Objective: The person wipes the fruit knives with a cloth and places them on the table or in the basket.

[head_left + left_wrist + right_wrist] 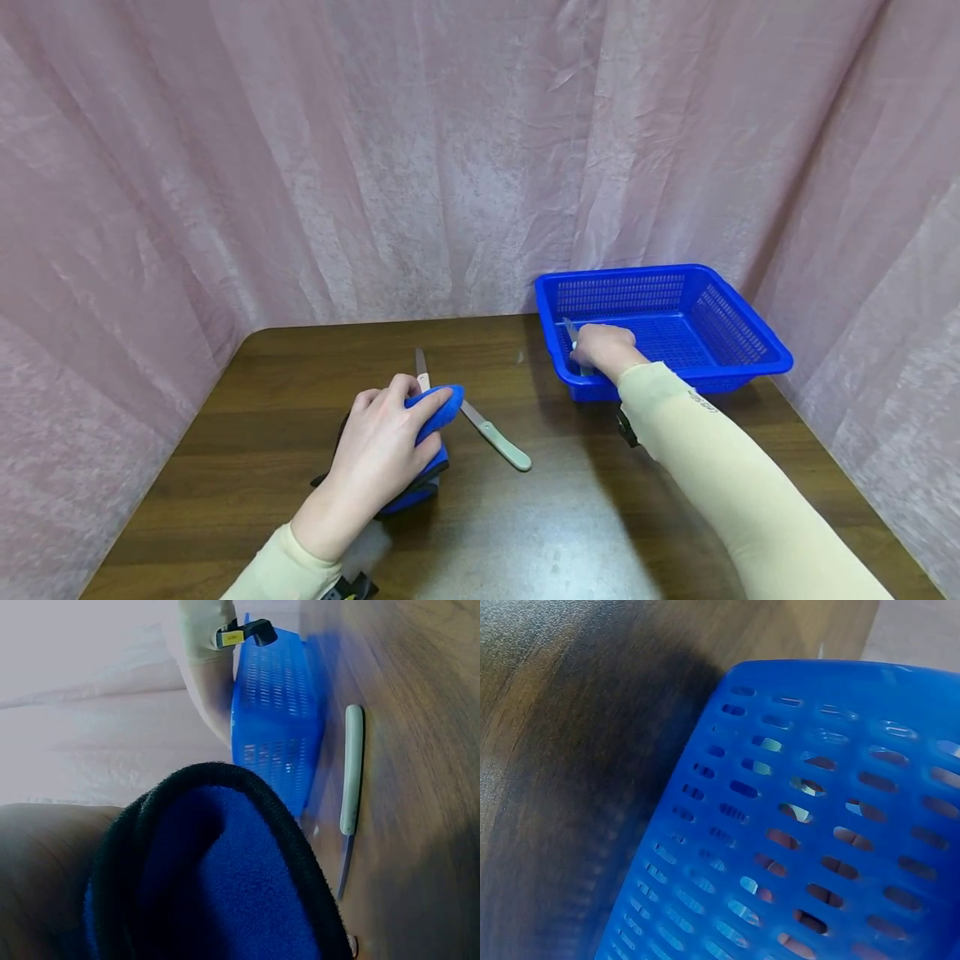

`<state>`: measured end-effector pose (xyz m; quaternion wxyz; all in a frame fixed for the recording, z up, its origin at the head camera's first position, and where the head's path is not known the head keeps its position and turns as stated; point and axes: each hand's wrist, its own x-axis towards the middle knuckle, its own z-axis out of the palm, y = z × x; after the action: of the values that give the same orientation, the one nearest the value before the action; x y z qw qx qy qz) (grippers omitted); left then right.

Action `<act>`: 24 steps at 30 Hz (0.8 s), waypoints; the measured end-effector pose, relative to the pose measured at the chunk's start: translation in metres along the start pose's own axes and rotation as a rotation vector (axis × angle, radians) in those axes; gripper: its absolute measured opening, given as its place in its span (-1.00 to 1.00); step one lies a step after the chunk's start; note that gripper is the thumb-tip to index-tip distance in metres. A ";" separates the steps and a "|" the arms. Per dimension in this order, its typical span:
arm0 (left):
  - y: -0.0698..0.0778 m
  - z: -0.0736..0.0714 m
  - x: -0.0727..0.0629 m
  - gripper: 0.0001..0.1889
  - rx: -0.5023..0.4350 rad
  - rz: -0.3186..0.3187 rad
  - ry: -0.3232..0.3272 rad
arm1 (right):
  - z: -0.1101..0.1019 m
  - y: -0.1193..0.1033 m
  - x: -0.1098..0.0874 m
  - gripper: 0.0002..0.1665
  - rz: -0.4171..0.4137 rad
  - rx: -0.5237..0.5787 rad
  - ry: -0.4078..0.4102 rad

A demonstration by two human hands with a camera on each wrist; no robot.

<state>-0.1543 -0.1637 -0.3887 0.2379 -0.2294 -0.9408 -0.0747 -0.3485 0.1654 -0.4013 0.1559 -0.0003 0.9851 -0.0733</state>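
My left hand (pixel 378 446) grips a folded blue cloth with black edging (pixel 451 405). The same cloth (pixel 251 885) fills the lower part of the left wrist view. Beside it, a knife with a pale green handle (pixel 506 446) lies slantwise on the table. Another knife (pixel 421 362) lies just beyond the left hand, its handle partly hidden by hand and cloth. My right hand (pixel 607 347) is inside the left end of a blue plastic basket (pixel 750 372), holding a knife (pixel 569 328) whose blade points away. Through the slots of the basket wall (pixel 832 761), fingers and a pale handle show in pieces.
The basket stands at the back right of the brown wooden table (pixel 247 400), its rim rising around the right hand. Pink curtains (pixel 450 167) hang close behind the table and along both sides.
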 end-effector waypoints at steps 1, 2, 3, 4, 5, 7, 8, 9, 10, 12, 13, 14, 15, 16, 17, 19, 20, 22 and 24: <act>0.000 0.000 0.000 -0.48 -0.001 0.000 0.000 | 0.001 0.000 0.002 -0.72 0.002 -0.002 -0.009; 0.000 0.000 0.000 -0.48 -0.002 0.001 0.000 | 0.002 0.001 0.006 -0.71 0.003 -0.007 -0.020; 0.000 0.001 0.000 -0.48 -0.003 0.001 0.000 | 0.004 0.002 0.011 -0.71 0.001 -0.014 -0.030; 0.000 0.001 0.000 -0.47 -0.004 0.001 -0.001 | 0.006 0.003 0.016 -0.70 -0.001 -0.021 -0.039; 0.000 0.001 0.000 -0.47 -0.005 0.001 -0.001 | 0.008 0.004 0.021 -0.70 -0.002 -0.028 -0.048; 0.000 0.001 0.000 -0.47 -0.005 0.003 0.000 | 0.016 0.010 0.035 -0.71 -0.023 -0.039 -0.053; 0.000 0.002 0.000 -0.47 -0.006 0.004 0.001 | 0.017 0.011 0.036 -0.71 -0.029 -0.044 -0.058; 0.000 0.002 0.000 -0.47 -0.005 0.005 0.002 | 0.017 0.011 0.036 -0.71 -0.037 -0.045 -0.057; 0.000 0.002 0.000 -0.47 -0.005 0.004 0.005 | 0.016 0.010 0.033 -0.71 -0.041 -0.044 -0.055; -0.001 0.002 -0.001 -0.47 -0.005 0.005 0.010 | 0.013 0.008 0.024 -0.70 -0.059 -0.044 -0.046; -0.001 0.002 -0.001 -0.47 -0.005 0.006 0.012 | 0.006 0.002 0.011 -0.71 -0.054 -0.042 -0.049; -0.002 0.003 -0.001 -0.48 -0.005 0.007 0.014 | 0.005 0.000 0.006 -0.70 -0.055 -0.043 -0.048; -0.002 0.003 -0.002 -0.48 -0.005 0.008 0.015 | 0.003 -0.001 0.002 -0.69 -0.059 -0.045 -0.043; -0.003 0.003 -0.002 -0.48 -0.006 0.008 0.016 | 0.002 -0.003 -0.002 -0.70 -0.060 -0.046 -0.039; -0.003 0.003 -0.002 -0.48 -0.006 0.009 0.017 | 0.001 -0.004 -0.004 -0.69 -0.060 -0.050 -0.038; -0.003 0.003 -0.003 -0.48 -0.005 0.009 0.018 | 0.002 -0.005 -0.004 -0.71 -0.058 -0.055 -0.042; -0.003 0.004 -0.003 -0.48 -0.005 0.009 0.018 | 0.003 -0.004 -0.002 -0.71 -0.055 -0.058 -0.045; -0.004 0.004 -0.003 -0.48 -0.002 0.009 0.017 | 0.011 0.002 0.014 -0.72 -0.058 -0.072 -0.040; -0.004 0.004 -0.004 -0.48 -0.001 0.011 0.017 | 0.019 0.008 0.033 -0.71 -0.053 -0.083 -0.051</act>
<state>-0.1550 -0.1678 -0.3939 0.2463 -0.2338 -0.9375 -0.0757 -0.3734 0.1696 -0.4307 0.1790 -0.0347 0.9826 -0.0367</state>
